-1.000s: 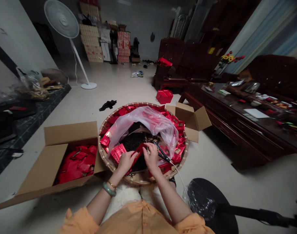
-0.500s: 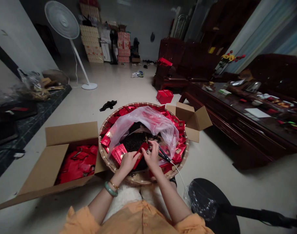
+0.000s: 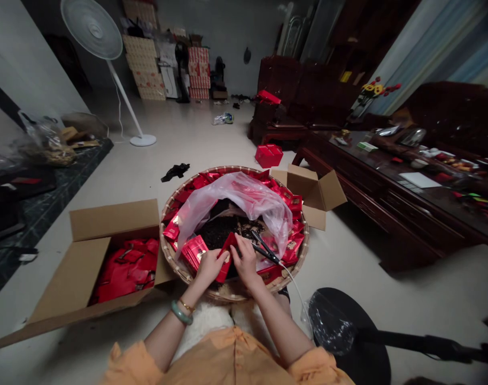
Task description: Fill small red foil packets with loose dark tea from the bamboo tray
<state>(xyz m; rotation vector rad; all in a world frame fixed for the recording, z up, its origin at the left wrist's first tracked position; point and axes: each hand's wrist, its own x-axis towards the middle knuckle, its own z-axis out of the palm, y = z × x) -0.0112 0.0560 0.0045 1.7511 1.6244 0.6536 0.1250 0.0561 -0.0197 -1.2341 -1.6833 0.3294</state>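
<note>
From where I stand, the head camera looks down on a person seated on the floor, working over a round woven bamboo tray [image 3: 234, 291]. The left hand [image 3: 210, 266] and right hand [image 3: 244, 261] are both curled into pinches on a red foil sachet [image 3: 225, 259], gripping it upright between them, its top edge opening upward. Just beyond the hands lies a mound of dark loose tea [image 3: 223, 232], ringed by a clear plastic bag [image 3: 235, 200]. To the right of the right hand sits a black plier-like tool [image 3: 265, 251] with a white cable [image 3: 295, 289]; it lies very near those fingers, but I cannot tell whether they touch it.

Left of the left hand, a small stack of red sachets [image 3: 194, 252] rests on the bag's edge, and more sachets line the tray's inner rim. Further left of that hand stands an open cardboard box [image 3: 115, 222] full of red packets [image 3: 125, 270]. Beyond the right hand, a second open carton [image 3: 314, 195] leans against the tray, and a red box [image 3: 269, 155] sits on the floor past it. A jade bangle [image 3: 181, 313] and a thin gold bracelet [image 3: 186, 306] circle the left wrist.
</note>
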